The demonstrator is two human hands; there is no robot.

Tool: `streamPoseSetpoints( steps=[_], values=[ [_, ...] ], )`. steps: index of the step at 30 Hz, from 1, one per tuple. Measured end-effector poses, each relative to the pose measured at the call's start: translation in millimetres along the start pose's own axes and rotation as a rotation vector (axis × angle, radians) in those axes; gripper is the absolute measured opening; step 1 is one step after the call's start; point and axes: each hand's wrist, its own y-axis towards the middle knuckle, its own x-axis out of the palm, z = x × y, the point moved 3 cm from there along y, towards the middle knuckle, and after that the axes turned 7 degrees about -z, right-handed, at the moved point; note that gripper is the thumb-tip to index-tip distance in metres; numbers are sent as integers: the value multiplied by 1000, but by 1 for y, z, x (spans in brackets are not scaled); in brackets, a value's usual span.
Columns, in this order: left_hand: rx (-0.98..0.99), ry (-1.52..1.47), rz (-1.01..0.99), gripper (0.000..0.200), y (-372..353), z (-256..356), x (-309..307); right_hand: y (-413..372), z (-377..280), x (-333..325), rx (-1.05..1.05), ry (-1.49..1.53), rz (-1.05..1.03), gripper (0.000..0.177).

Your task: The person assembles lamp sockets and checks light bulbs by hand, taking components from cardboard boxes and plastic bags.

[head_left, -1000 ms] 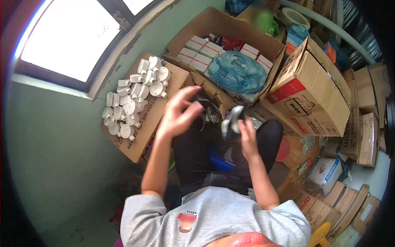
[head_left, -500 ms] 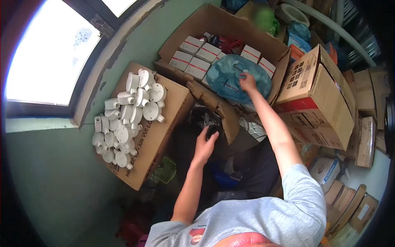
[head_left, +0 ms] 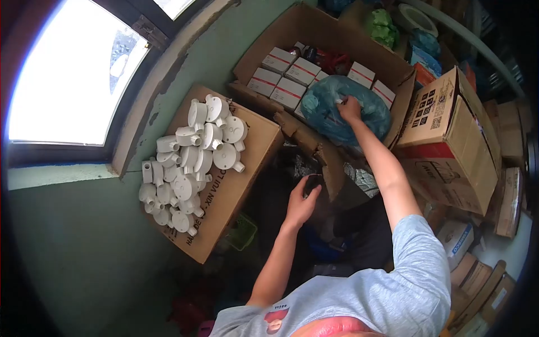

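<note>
My right hand (head_left: 351, 109) is over the blue plastic bag (head_left: 325, 115), its fingers pinched on a small white piece (head_left: 339, 102) whose kind I cannot make out. The bag is bulging and semi-transparent; it rests on white boxes with red stripes (head_left: 303, 71) inside a large open carton (head_left: 331, 31). Lower down, my left hand (head_left: 301, 208) curls round a small black object (head_left: 313, 183), mostly hidden by the fingers, close to the carton's torn flap (head_left: 328, 171).
Many round white conduit junction boxes (head_left: 185, 185) are heaped on a closed carton (head_left: 241, 163) at the left, under the window (head_left: 67, 73). A taller carton (head_left: 443, 151) stands on the right, with stacked boxes (head_left: 457, 241) beyond it. A green basket (head_left: 242, 231) sits below the left carton.
My right hand has gone from spread fingers on the bag to a pinch with a white piece showing. My left hand keeps the black object. The whole view has shifted slightly.
</note>
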Motion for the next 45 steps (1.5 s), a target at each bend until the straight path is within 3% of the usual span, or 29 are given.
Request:
streamPoseSetpoints(
  steps=[3,4,6,7,8,10,11,13,14,17,19,21,22,24,25,29,31,32,34,36,38,39,40,43,45],
  values=[
    [24,-192,81,46,-2,-2,1,-41,17,-25,-169,91,111,37],
    [-18,-171,86,55,-5,3,-1,-65,16,-39,-168,89,129,37],
    [7,-345,70,60,7,-27,-4,-123,18,-65,-207,642,-10,35],
    [-90,-384,133,65,-9,3,-3,-156,15,-79,-204,741,-28,33],
    [-135,-446,135,63,-3,-13,-8,-190,15,-91,-201,839,-48,32],
    [-112,-745,28,56,-8,-2,-9,-255,20,-106,-200,976,-37,35],
    [-105,-746,20,56,-8,0,-8,-287,22,-112,-219,1005,-52,35],
    [117,-1010,-103,48,-6,7,-3,-350,15,-117,-310,1125,-68,32],
    [112,-1009,-102,48,-12,17,5,-379,10,-115,-324,1194,-100,32],
    [316,-898,-210,51,-42,75,43,-437,10,-101,-375,1114,-93,32],
    [365,-695,-321,59,-72,106,74,-455,6,-89,-418,1142,28,33],
    [447,-439,-396,51,-93,102,108,-460,-6,-78,-375,1297,253,32],
    [509,-283,-441,48,-105,104,121,-458,-5,-83,-378,1301,267,32],
    [841,128,-269,49,-141,120,129,-452,-3,-92,-345,1461,335,32],
    [945,247,-201,56,-152,124,129,-453,-11,-104,-367,1399,360,33],
    [929,334,-255,55,-174,122,117,-468,-29,-132,-347,1526,301,36],
    [1031,477,-315,50,-185,112,111,-455,-6,-126,-217,1558,325,43],
    [1110,557,-366,48,-190,103,108,-427,13,-118,-438,1923,23,49],
    [1029,523,-454,42,-199,100,97,-428,0,-142,-499,1944,-30,50],
    [963,357,-347,41,-187,107,73,-452,-27,-155,-421,1981,-111,55],
    [1006,153,-113,44,-172,118,64,-475,-48,-152,-436,1900,-185,58],
    [878,-3,-107,51,-181,134,72,-473,-38,-132,-535,1879,-328,58],
    [759,-110,-206,53,-181,142,84,-476,-41,-120,-434,1587,-222,61],
    [950,128,-318,56,-181,139,110,-485,-84,-130,-647,1806,82,37],
    [1000,201,-285,58,-192,141,114,-473,-75,-134,-710,1957,118,31]
  ],
)
